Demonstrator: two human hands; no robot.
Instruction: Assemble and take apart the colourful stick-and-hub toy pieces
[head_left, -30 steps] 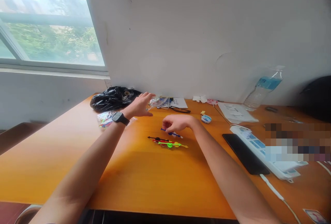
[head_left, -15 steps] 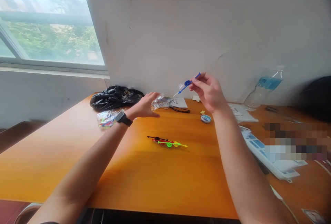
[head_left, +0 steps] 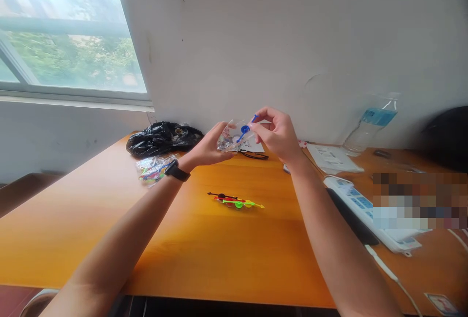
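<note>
Pinched in the fingertips of my right hand (head_left: 276, 131) is a blue plastic arrow spinner (head_left: 244, 129), tilted with its lower end at the clear plastic bag (head_left: 228, 140). Whether that end is inside the bag or in front of it, I cannot tell. My left hand (head_left: 210, 148), with a black watch on the wrist, grips the crinkled bag between thumb and fingers. Nearer to me on the table lies a small pile of arrow spinners (head_left: 237, 202) in black, red, green and yellow.
A black plastic bag (head_left: 161, 139) and a clear bag of colourful pieces (head_left: 151, 170) lie at the back left. A black cord (head_left: 254, 155) rests behind my hands. To the right are a white power strip (head_left: 365, 209), a cable (head_left: 383, 263) and a clear bottle (head_left: 369, 127).
My right hand has moved left and slightly down with the blue spinner, bringing it to the clear bag. My left hand has shifted a little right. The pile is unmoved.
</note>
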